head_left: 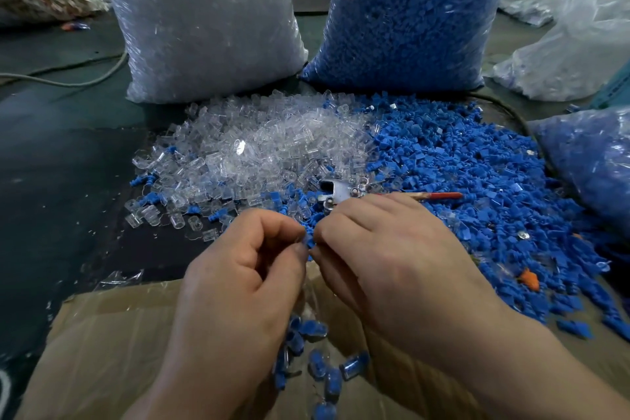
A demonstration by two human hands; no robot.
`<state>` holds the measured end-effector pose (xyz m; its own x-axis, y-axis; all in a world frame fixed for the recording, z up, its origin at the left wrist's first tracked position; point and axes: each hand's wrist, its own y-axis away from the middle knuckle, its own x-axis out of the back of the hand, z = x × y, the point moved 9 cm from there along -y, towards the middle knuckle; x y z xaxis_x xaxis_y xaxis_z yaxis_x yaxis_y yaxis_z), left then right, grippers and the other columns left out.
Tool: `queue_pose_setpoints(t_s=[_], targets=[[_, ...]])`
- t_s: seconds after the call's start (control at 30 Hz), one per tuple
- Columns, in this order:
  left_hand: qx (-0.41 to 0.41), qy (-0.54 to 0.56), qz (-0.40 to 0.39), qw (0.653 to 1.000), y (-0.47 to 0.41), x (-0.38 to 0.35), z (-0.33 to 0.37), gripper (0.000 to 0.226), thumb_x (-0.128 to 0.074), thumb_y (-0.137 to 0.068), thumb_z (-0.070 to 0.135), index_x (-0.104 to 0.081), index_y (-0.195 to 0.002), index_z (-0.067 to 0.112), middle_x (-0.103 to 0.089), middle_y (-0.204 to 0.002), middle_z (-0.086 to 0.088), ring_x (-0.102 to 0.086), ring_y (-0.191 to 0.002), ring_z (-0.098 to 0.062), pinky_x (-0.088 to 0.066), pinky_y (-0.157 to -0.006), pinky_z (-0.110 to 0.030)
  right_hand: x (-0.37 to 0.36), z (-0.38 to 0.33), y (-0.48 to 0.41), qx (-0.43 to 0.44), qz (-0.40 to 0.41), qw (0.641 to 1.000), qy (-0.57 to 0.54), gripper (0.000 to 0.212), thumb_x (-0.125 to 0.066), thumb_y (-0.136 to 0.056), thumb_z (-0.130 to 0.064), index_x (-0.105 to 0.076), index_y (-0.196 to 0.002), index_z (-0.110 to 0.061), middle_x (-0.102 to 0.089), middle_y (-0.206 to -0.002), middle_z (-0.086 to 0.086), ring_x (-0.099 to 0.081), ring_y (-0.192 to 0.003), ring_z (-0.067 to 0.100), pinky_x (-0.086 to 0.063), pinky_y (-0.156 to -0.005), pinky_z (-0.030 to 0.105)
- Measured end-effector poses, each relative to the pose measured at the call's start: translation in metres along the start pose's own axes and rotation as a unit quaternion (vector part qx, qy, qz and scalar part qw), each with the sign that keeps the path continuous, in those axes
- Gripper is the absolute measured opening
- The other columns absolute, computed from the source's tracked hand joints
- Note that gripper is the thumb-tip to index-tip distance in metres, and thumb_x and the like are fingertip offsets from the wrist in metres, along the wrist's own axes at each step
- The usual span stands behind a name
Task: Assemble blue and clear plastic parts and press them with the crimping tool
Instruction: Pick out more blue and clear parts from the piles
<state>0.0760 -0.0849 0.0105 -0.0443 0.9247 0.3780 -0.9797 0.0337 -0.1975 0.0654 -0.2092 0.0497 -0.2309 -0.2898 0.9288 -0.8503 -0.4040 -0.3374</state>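
Joined blue-and-clear plastic pieces (317,361) lie below; your left hand (245,269) and right hand (385,249) pinch another blue plastic plug (310,243), uncrimped.

We are noting clear parts (259,143) glinting glossy, blue parts (460,181) looking matt plastic. The crimping tool (337,193) is showing bare grey metal. The cardboard box (112,334) is looking matt brown; the bags (204,27) are shining, thin crinkled film.

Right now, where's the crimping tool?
Head view, centre: the crimping tool lies just beyond the right hand, where the clear parts pile meets the blue parts pile, its red handle pointing right.
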Motion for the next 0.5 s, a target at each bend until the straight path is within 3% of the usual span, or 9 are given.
queue_pose_setpoints(t_s=[0.07,0.13,0.27,0.33,0.43,0.47,0.5], targets=[[-0.018,0.012,-0.012,1.0,-0.001,0.0,0.006,0.004,-0.069,-0.089,0.045,-0.067,-0.092,0.046,-0.072,-0.071,0.012,-0.066,-0.055,-0.008,-0.051,-0.049,-0.016,0.001,-0.001,0.001,0.003,0.01,1.0,-0.019,0.024,-0.043,-0.096,-0.027,-0.062,-0.087,-0.015,-0.059,-0.08,0.0,-0.054,-0.071,0.023,-0.043,-0.066,0.039],[-0.007,0.047,-0.008,0.999,-0.003,0.005,0.007,0.017,-0.059,-0.082,0.053,-0.068,-0.092,0.043,-0.072,-0.074,0.013,-0.066,-0.057,-0.003,-0.047,-0.048,-0.008,0.004,-0.001,0.001,0.009,0.026,0.999,-0.038,0.025,-0.042,-0.096,-0.025,-0.061,-0.086,-0.013,-0.058,-0.079,0.001,-0.051,-0.069,0.022,-0.042,-0.065,0.036],[0.042,0.02,-0.067,0.997,-0.009,0.002,-0.006,0.047,-0.045,-0.073,0.069,-0.067,-0.079,0.028,-0.066,-0.063,0.001,-0.057,-0.05,-0.006,-0.047,-0.048,-0.014,0.004,-0.009,-0.001,0.024,0.021,0.998,-0.062,0.022,-0.045,-0.095,-0.022,-0.061,-0.085,-0.012,-0.059,-0.081,0.002,-0.05,-0.073,0.021,-0.04,-0.066,0.031],[0.056,0.034,-0.095,0.993,-0.009,-0.002,-0.01,0.05,-0.048,-0.076,0.069,-0.064,-0.075,0.022,-0.06,-0.057,-0.001,-0.05,-0.047,-0.005,-0.041,-0.042,-0.016,0.005,-0.013,-0.001,0.013,0.02,0.996,-0.083,0.023,-0.043,-0.095,-0.025,-0.057,-0.083,-0.013,-0.054,-0.078,0.0,-0.048,-0.07,0.019,-0.037,-0.061,0.03],[0.05,0.094,-0.098,0.989,-0.009,-0.002,-0.009,0.048,-0.061,-0.082,0.073,-0.066,-0.075,0.026,-0.055,-0.052,0.009,-0.048,-0.045,-0.003,-0.038,-0.04,-0.016,0.001,-0.005,0.001,-0.059,0.0,0.989,-0.135,0.026,-0.038,-0.096,-0.037,-0.051,-0.079,-0.022,-0.048,-0.069,-0.011,-0.043,-0.062,0.01,-0.033,-0.054,0.029],[0.027,0.093,-0.098,0.991,-0.009,-0.001,-0.006,0.045,-0.061,-0.079,0.074,-0.067,-0.078,0.029,-0.056,-0.053,0.009,-0.048,-0.045,-0.002,-0.039,-0.041,-0.017,-0.005,0.001,0.003,-0.11,-0.023,0.974,-0.194,0.027,-0.038,-0.094,-0.042,-0.05,-0.077,-0.023,-0.049,-0.066,-0.01,-0.045,-0.061,0.009,-0.034,-0.053,0.028],[-0.005,0.082,-0.097,0.992,-0.009,0.0,-0.001,0.041,-0.059,-0.078,0.073,-0.067,-0.082,0.033,-0.059,-0.056,0.008,-0.05,-0.047,-0.003,-0.041,-0.041,-0.019,-0.014,0.006,0.007,-0.17,-0.056,0.937,-0.299,0.027,-0.042,-0.09,-0.043,-0.05,-0.075,-0.022,-0.05,-0.062,-0.009,-0.045,-0.057,0.008,-0.035,-0.05,0.027]])
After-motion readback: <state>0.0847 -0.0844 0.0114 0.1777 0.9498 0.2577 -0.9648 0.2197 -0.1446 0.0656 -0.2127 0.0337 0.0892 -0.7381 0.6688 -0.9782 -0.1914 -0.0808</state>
